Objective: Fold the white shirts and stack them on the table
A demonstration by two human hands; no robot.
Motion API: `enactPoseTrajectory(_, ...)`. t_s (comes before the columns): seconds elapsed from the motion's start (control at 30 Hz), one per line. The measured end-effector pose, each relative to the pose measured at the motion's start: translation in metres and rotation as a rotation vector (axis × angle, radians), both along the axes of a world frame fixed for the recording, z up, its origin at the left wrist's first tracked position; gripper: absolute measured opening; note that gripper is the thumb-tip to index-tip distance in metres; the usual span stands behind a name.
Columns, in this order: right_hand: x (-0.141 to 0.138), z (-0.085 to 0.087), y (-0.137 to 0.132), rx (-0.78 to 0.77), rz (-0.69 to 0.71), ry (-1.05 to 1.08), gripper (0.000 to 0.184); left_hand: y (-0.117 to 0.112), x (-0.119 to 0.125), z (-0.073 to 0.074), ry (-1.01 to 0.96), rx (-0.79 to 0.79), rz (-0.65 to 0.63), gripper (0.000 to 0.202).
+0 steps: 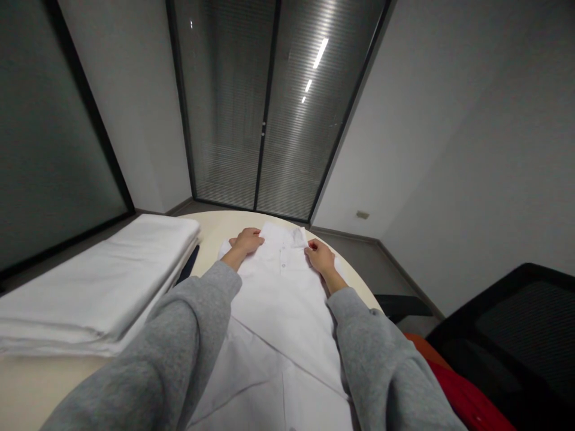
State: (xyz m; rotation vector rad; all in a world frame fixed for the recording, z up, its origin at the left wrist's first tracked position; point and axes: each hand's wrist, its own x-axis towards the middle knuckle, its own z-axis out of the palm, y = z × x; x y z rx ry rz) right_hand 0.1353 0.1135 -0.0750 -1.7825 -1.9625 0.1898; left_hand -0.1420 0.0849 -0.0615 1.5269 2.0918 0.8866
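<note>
A white shirt (281, 299) with a buttoned front lies spread on a round table, its collar end at the far side. My left hand (247, 240) pinches the fabric at the shirt's left shoulder area, close to the collar. On the other side, my right hand (320, 256) has its fingers bent together at the shirt's right shoulder edge, beside the collar. Both hands are level with each other, arms stretched forward in grey sleeves. Nearer to me, more white fabric (256, 365) lies under or below the shirt's lower edge; whether it is a separate garment I cannot tell.
A thick stack of folded white cloth (103, 275) stands on the left of the cream table (211, 224), with something dark (188, 266) beside it. At right are a black mesh chair (516, 335) and red cloth (462, 389). Glass panels (265, 108) and walls stand behind.
</note>
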Motion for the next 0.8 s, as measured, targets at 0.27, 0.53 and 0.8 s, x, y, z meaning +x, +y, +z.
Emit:
enactPoseTrajectory(0.27,0.004,0.007,-0.013,0.043,0.014,-0.038,0.032,-0.007,0.002,-0.004,0.113,0.094,-0.012,0.028)
enactPoseTrajectory(0.53,-0.012,0.034,-0.036,0.188,0.155,-0.109,0.052,-0.028,0.023,0.009,0.317,0.287,-0.171,0.03)
enactPoseTrajectory(0.8,-0.031,0.014,-0.044,-0.122,0.567,-0.307,0.065,-0.03,0.039,-0.01,0.578,0.08,-0.614,0.055)
